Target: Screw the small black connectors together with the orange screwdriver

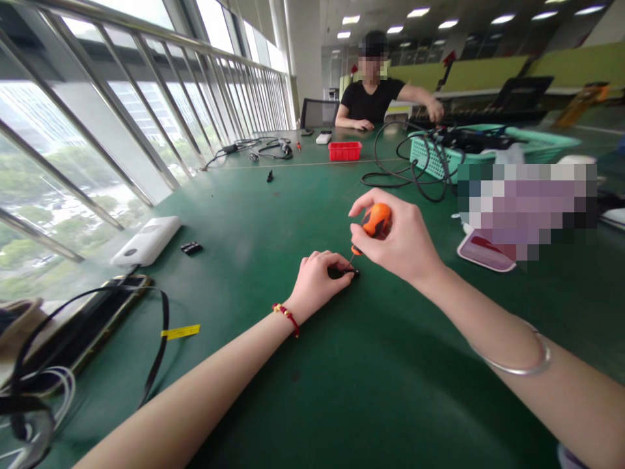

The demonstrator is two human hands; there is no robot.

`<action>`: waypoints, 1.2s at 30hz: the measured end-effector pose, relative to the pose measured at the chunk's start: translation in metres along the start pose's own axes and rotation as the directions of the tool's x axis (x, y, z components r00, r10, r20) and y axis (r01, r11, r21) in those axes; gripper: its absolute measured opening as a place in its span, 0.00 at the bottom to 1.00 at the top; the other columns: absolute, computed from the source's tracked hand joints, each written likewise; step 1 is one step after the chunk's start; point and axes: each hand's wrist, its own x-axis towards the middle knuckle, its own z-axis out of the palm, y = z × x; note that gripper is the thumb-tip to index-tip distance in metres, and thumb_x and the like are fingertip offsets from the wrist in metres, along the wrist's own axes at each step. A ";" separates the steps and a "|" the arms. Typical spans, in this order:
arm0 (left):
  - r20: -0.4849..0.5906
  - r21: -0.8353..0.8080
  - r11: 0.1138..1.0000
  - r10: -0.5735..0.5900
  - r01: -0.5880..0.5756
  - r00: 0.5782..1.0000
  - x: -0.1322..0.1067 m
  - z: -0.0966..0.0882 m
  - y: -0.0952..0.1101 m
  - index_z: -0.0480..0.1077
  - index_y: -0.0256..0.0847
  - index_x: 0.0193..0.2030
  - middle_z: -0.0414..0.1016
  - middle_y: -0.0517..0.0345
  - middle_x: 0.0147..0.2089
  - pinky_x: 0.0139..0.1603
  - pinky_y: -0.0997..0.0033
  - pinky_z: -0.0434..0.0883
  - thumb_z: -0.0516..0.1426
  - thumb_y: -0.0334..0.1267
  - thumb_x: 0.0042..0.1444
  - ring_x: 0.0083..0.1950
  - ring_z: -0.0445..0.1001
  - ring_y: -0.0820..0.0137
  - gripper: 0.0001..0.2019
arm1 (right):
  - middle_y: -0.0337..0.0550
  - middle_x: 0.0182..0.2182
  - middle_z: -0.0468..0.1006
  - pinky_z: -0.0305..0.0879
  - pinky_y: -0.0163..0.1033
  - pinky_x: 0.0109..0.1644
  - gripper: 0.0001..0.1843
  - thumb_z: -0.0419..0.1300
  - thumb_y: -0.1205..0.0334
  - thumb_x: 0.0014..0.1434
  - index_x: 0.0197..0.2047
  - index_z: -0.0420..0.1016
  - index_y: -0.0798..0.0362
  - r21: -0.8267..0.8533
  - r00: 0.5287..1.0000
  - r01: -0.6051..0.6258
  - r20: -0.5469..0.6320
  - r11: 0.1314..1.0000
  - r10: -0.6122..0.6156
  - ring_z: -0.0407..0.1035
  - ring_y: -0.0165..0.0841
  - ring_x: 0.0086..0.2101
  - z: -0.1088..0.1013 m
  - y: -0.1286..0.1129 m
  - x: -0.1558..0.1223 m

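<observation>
My right hand (398, 238) is wrapped around the orange handle of a small screwdriver (375, 221), held nearly upright with its tip pointing down. The tip meets a small black part (347, 273) lying on the green table (342, 391). My left hand (317, 283), with a red bracelet on the wrist, pinches that black part and presses it against the table. Most of the part is hidden under my fingers.
A white power bank (146, 241) and a small black piece (191, 247) lie to the left. A black strap with a yellow tag (180, 331) sits at the near left. A red tray (344, 151), cables, a teal basket (488, 153) and a seated person (374, 98) are farther back.
</observation>
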 end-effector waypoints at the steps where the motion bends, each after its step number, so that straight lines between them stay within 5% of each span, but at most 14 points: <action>1: -0.002 0.003 1.000 0.002 -0.002 1.000 0.000 0.000 -0.001 0.74 0.42 0.31 0.77 0.59 0.35 0.46 0.64 0.66 0.60 0.39 0.51 0.42 0.71 0.65 0.04 | 0.34 0.23 0.67 0.53 0.33 0.25 0.09 0.60 0.61 0.47 0.35 0.67 0.50 0.011 1.000 0.010 0.003 1.000 -0.010 0.58 0.26 0.21 0.000 0.001 0.000; 9: 0.004 -0.010 1.000 -0.006 0.006 1.000 0.000 0.000 0.000 0.74 0.42 0.30 0.77 0.59 0.35 0.46 0.64 0.66 0.59 0.39 0.51 0.42 0.71 0.65 0.04 | 0.33 0.19 0.63 0.50 0.34 0.24 0.15 0.61 0.48 0.49 0.33 0.67 0.50 -0.049 0.999 0.008 -0.037 0.999 -0.010 0.56 0.26 0.19 0.002 0.000 -0.002; 15: 0.001 -0.001 1.000 -0.007 0.007 1.000 0.000 -0.001 0.002 0.74 0.43 0.31 0.77 0.59 0.35 0.48 0.63 0.66 0.60 0.38 0.51 0.42 0.71 0.65 0.03 | 0.33 0.18 0.63 0.52 0.33 0.25 0.06 0.59 0.58 0.50 0.31 0.68 0.50 -0.061 0.999 0.021 -0.038 0.998 -0.023 0.58 0.26 0.20 0.001 -0.002 -0.002; 20: -0.001 0.006 1.000 -0.004 0.004 1.000 0.001 0.000 -0.001 0.74 0.42 0.30 0.77 0.59 0.35 0.46 0.63 0.66 0.60 0.39 0.51 0.42 0.71 0.64 0.04 | 0.34 0.27 0.68 0.54 0.33 0.24 0.18 0.62 0.60 0.46 0.42 0.65 0.49 0.077 1.000 0.018 -0.014 0.997 -0.017 0.60 0.27 0.22 0.003 0.002 0.000; 30: 0.009 0.003 1.000 -0.002 0.002 1.000 0.000 0.000 0.000 0.74 0.44 0.33 0.77 0.60 0.37 0.49 0.63 0.66 0.59 0.38 0.51 0.43 0.71 0.65 0.04 | 0.34 0.17 0.64 0.51 0.34 0.25 0.12 0.60 0.52 0.51 0.25 0.67 0.51 -0.065 0.997 -0.067 -0.044 0.996 0.064 0.57 0.27 0.20 0.003 0.001 0.001; 33: 0.011 0.013 1.000 0.000 0.000 1.000 0.000 0.000 0.000 0.74 0.43 0.33 0.77 0.60 0.36 0.49 0.62 0.65 0.59 0.39 0.51 0.43 0.71 0.64 0.04 | 0.34 0.19 0.66 0.54 0.34 0.27 0.06 0.60 0.58 0.48 0.29 0.68 0.50 -0.038 0.998 -0.055 -0.008 0.998 0.055 0.59 0.27 0.21 0.002 0.001 0.001; 36: 0.005 0.021 1.000 0.007 -0.007 1.000 0.000 0.001 -0.002 0.74 0.43 0.31 0.77 0.60 0.36 0.48 0.62 0.65 0.60 0.39 0.51 0.42 0.71 0.64 0.04 | 0.33 0.21 0.67 0.56 0.34 0.30 0.11 0.60 0.60 0.46 0.36 0.68 0.50 -0.006 0.998 -0.048 0.028 0.999 0.048 0.61 0.28 0.23 0.001 0.001 0.002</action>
